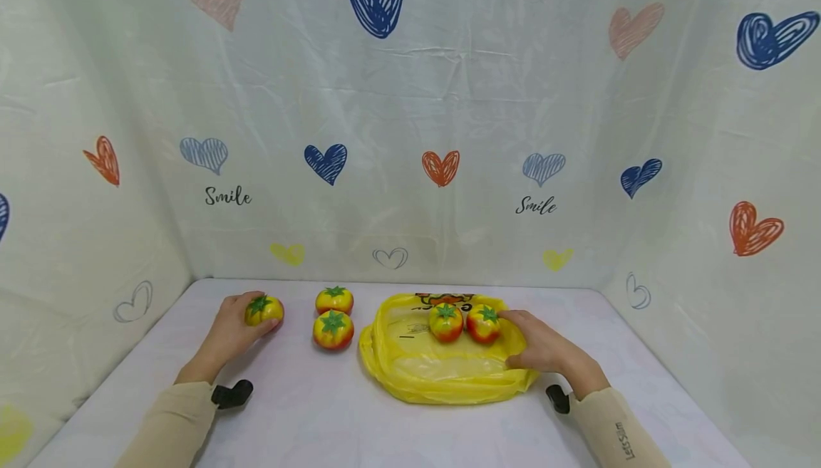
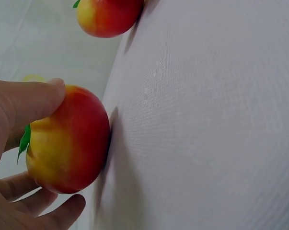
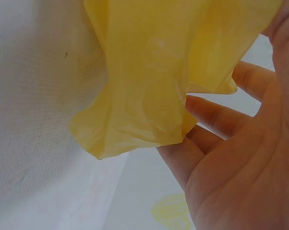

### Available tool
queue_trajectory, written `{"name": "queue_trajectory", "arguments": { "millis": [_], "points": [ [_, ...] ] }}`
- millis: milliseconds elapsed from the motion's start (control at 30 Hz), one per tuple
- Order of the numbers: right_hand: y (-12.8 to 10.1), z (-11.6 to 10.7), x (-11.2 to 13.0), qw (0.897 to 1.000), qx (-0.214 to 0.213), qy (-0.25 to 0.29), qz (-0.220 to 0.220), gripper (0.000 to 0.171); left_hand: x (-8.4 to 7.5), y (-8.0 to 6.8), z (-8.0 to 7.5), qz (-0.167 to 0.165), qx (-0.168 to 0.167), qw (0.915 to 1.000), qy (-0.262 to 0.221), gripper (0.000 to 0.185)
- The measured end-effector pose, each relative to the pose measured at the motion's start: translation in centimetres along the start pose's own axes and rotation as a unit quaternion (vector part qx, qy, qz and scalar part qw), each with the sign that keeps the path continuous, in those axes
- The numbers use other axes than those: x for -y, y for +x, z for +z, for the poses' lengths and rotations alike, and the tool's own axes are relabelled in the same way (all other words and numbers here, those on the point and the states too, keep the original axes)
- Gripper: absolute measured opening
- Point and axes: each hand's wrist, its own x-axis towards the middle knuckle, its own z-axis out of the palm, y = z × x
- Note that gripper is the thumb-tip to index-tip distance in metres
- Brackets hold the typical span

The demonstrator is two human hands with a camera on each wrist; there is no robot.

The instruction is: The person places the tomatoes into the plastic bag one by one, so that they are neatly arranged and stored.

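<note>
Two fruits (image 1: 445, 325) are placed in or on the bag (image 1: 442, 368); three are left on the table (image 1: 308, 418), one grasped by the left hand (image 1: 231, 327). Any grip by the right hand (image 1: 544, 343) cannot be told.

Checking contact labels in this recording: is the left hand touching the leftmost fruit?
Touching: the left hand holds the leftmost fruit. The left wrist view shows this plainly, the thumb lying on the fruit's surface without a gap.
</note>
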Motion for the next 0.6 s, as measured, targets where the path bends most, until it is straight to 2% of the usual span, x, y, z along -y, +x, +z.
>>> {"name": "queue_trajectory", "arguments": {
  "millis": [300, 600],
  "points": [
    [-0.01, -0.07, 0.14, 1.0, 0.0, 0.001, 0.001, 0.082, -0.31, -0.1, 0.1, 0.005, -0.004, 1.0, -0.001, 0.06],
    [-0.15, -0.07, 0.18, 1.0, 0.001, 0.0, 0.001, 0.081, -0.42, -0.07, 0.11, -0.007, 0.004, 1.0, 0.004, 0.061]
  ]
}}
